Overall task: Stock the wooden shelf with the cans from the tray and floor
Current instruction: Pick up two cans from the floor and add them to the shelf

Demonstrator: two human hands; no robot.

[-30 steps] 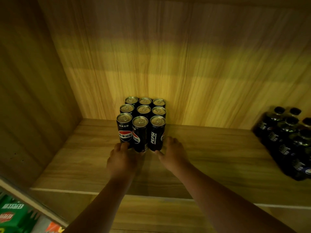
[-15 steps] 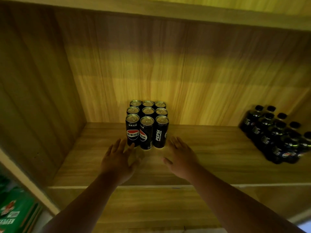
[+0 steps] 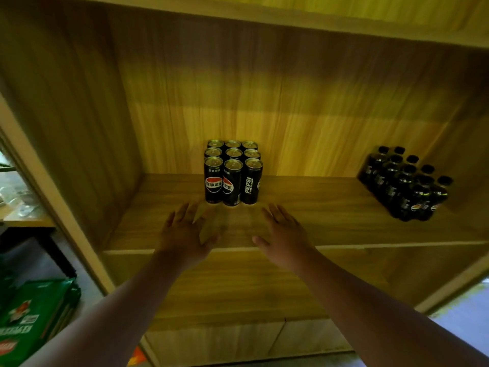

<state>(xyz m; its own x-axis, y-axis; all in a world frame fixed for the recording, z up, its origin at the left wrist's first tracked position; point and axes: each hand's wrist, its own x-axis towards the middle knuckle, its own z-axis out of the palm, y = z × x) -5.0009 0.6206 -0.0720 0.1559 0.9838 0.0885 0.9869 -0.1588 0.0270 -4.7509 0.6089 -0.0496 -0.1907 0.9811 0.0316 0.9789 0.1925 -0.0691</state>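
Standing in three neat rows of three, the black cans (image 3: 232,172) sit on the wooden shelf (image 3: 317,221) near its back wall. Both hands hover just in front, fingers spread wide, holding nothing: left hand (image 3: 182,234), right hand (image 3: 284,234). Dark bottles (image 3: 407,184), maybe wrapped, stand far right.

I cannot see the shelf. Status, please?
Left hand and right hand open, empty. Nine cans upright on shelf. Bottles far right, not blocking.

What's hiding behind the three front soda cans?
Behind the front cans stand two more rows of three, only their silver tops showing. Then comes the shelf's back wall. Their sides are covered.
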